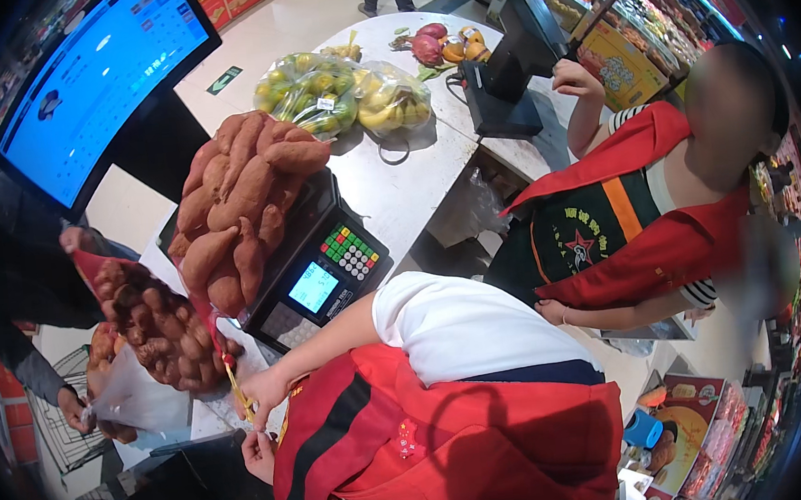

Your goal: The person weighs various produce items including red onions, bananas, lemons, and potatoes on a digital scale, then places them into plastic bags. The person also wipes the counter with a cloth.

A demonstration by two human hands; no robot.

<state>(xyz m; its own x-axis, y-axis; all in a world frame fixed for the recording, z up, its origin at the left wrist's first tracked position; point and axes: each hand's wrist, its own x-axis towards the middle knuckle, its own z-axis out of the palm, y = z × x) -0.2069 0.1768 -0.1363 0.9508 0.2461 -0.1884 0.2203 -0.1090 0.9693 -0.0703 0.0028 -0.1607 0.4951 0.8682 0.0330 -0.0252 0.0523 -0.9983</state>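
A heap of sweet potatoes (252, 184) in a red mesh bag rests on a digital scale (354, 254), whose small display is lit. From its gathered lower end hangs a yellow tie (231, 372). My right hand (263, 398) has its fingers closed around that tie. Just below it, my left hand (258, 457) is raised with its fingertips near the right fingers. Whether it pinches anything is too small to make out. Beside the heap hangs a second red mesh bag with brown tubers (168, 334), its top held by another person's hand (77, 240).
That person's other hand (73, 411) grips a clear plastic bag (138, 391). A large monitor (104, 83) stands at upper left. Bagged green fruit (308, 94), bagged bananas (395, 104) and a black device (510, 76) sit on the white table (429, 165). A co-worker (598, 225) stands at right.
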